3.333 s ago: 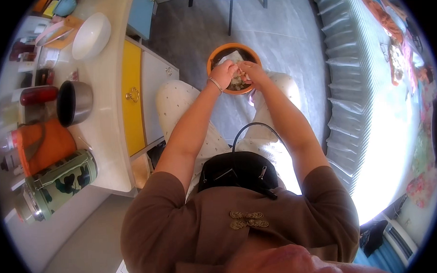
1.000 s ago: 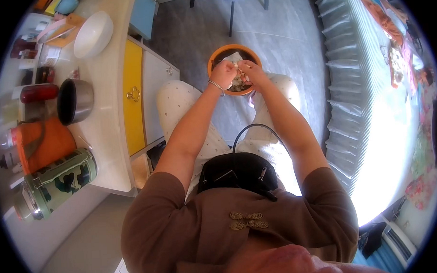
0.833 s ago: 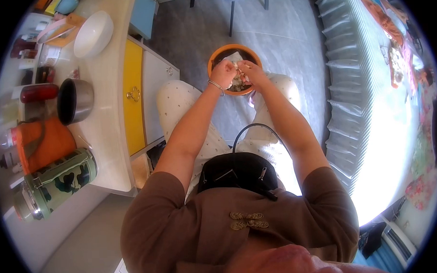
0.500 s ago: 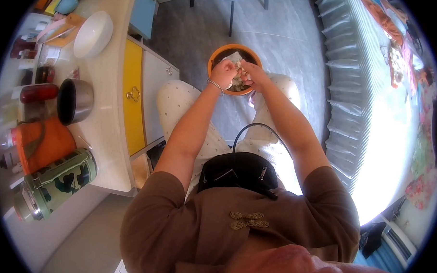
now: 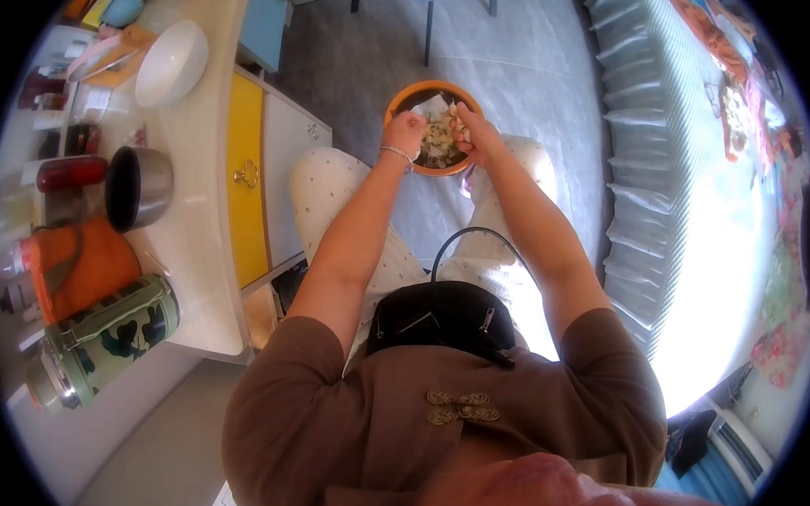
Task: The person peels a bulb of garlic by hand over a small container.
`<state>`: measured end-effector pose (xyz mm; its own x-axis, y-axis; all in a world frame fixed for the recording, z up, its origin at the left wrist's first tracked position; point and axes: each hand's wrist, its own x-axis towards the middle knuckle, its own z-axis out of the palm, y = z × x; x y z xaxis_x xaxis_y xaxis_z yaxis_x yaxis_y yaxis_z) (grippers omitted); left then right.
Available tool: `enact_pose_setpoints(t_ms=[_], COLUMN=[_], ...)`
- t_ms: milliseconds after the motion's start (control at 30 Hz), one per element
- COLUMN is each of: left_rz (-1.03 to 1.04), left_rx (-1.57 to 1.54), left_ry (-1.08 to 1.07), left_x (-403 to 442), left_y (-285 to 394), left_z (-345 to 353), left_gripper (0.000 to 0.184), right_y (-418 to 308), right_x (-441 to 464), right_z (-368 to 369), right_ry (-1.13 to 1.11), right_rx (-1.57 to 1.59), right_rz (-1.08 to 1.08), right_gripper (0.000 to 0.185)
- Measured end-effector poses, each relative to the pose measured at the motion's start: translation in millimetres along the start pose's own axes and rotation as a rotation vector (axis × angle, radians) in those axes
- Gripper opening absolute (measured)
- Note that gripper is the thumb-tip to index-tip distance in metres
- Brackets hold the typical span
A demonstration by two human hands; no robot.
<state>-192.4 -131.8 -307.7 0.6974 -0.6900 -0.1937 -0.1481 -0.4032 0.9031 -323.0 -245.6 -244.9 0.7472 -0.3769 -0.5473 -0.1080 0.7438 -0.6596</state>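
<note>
An orange-rimmed bin [image 5: 390, 118] stands on the floor between my knees, with pale papery scraps [image 5: 440, 138] and a white crumpled piece [image 5: 430, 107] inside. Over its left side is my left hand [image 5: 404, 132], its fingers closed in a pinch; whatever they hold is too small to make out. My right hand [image 5: 479, 134] is over the right side of the rim, fingers curled round pale, garlic-like pieces [image 5: 461, 126]. The two hands are apart, and the scraps show between them.
On the counter [image 5: 201, 162] to my left are a white bowl [image 5: 174, 65], a steel pot [image 5: 144, 186], an orange bag [image 5: 89, 264] and a camouflage flask [image 5: 114, 339]. A bed [image 5: 689, 198] runs along my right. Chair legs [image 5: 429, 34] stand ahead.
My hands were close together over the middle of the bin. They have moved apart, the left one leftward and the right one slightly rightward, uncovering more scraps.
</note>
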Motion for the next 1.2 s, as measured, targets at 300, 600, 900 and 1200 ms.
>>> enact_pose_setpoints(t_ms=[300,600,900,1200], left_rz=[-0.019,0.074,0.03,0.005], left_rx=[-0.167,-0.419,-0.295,-0.466], left_ry=[-0.153,-0.284,-0.155,-0.256], left_x=[-20.7,-10.0,-13.3,-18.7], left_y=[51.9,35.3,40.2,47.8], left_z=[-8.4,-5.2,-7.5,-7.5], left_gripper=[0.021,0.016,0.023,0.019], right_y=[2.1,5.8,5.0,3.3], right_x=[1.3,-2.6,-5.0,-4.7], right_z=[0.5,6.2,9.7,8.9], right_ry=[0.041,-0.098,-0.122,-0.127], right_rx=[-0.108,-0.279,-0.272,-0.181], right_rz=[0.114,0.091,0.074,0.086], right_gripper=[0.032,0.036,0.038,0.036])
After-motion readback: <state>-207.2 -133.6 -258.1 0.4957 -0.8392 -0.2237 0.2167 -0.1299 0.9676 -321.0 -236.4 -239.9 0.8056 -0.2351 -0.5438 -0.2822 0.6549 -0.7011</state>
